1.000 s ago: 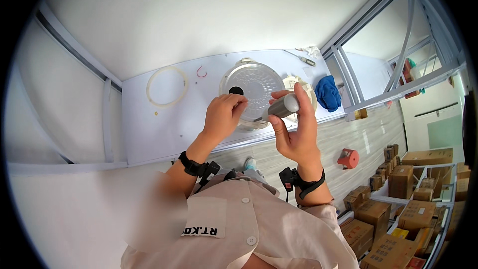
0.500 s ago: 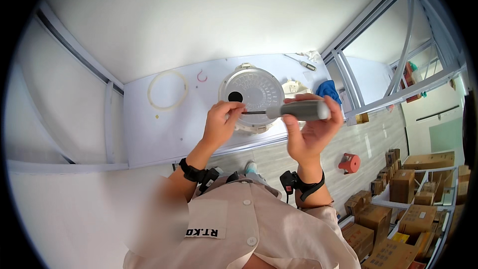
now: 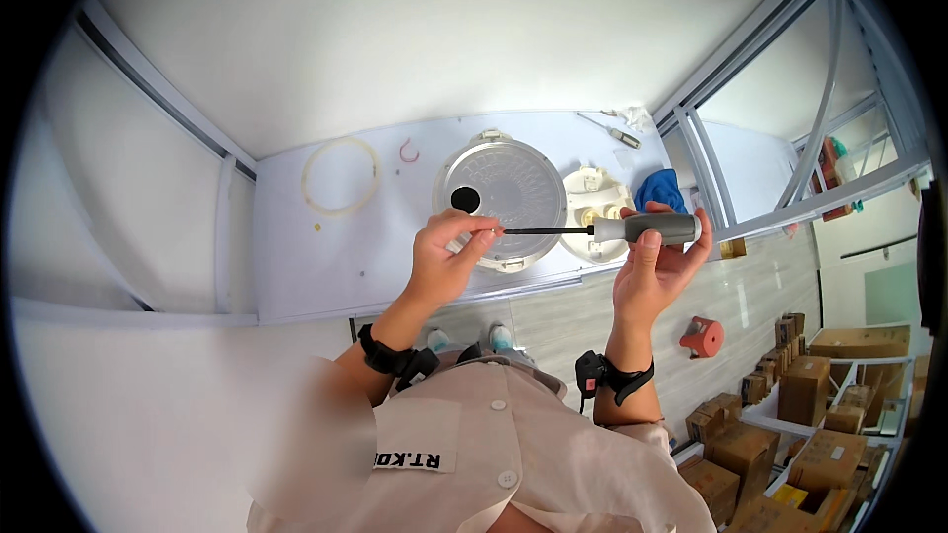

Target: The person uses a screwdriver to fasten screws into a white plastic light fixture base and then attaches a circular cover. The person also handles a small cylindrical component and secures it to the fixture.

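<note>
My right hand is wrapped round the grey handle of a screwdriver, held level with its dark shaft pointing left. At the tip, the thumb and fingers of my left hand are pinched together; whatever small thing they hold is hidden. Both hands are above the near edge of a round appliance part with a metal face and white clips at its rim. A black disc sits on that face, just beyond my left fingers. Beside it, partly behind the screwdriver, lies a white plastic cover.
On the white table lie a pale ring, a pink curved strip and a small yellow piece. A second screwdriver and blue cloth are at right, near a metal frame. A red stool and cardboard boxes stand beyond.
The screwdriver and my right hand have shifted right, and the shaft shows at greater length. My left fingers have moved slightly right, still at the tip. The whole view has shifted a little.
</note>
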The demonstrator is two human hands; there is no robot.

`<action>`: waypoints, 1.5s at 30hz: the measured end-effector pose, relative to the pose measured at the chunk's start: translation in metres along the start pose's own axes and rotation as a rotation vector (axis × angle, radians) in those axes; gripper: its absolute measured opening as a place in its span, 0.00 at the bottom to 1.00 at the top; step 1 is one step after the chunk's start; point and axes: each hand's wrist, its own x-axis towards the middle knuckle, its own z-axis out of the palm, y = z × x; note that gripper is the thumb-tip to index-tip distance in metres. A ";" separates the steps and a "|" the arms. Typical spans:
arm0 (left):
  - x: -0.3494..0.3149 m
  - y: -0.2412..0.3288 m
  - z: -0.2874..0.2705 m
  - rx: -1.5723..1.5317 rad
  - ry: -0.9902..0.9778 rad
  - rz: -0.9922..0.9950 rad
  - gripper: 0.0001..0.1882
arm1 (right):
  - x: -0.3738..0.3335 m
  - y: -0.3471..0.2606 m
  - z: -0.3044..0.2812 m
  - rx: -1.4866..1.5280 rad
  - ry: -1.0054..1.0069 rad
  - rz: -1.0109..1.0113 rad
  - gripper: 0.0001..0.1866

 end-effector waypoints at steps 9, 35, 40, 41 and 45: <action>-0.004 0.001 0.029 0.004 0.074 -0.041 0.06 | 0.026 0.017 -0.022 0.097 -0.031 0.083 0.40; 0.008 0.016 0.081 0.402 0.202 0.092 0.07 | 0.091 0.034 -0.061 0.056 -0.192 0.273 0.48; 0.007 0.023 0.074 0.783 0.039 0.252 0.15 | 0.091 0.034 -0.058 0.207 -0.377 0.303 0.48; 0.005 0.022 0.073 0.818 0.022 0.262 0.17 | 0.089 0.030 -0.054 0.211 -0.413 0.299 0.47; -0.004 0.022 0.067 0.854 0.035 0.245 0.15 | 0.082 0.030 -0.039 0.224 -0.470 0.284 0.44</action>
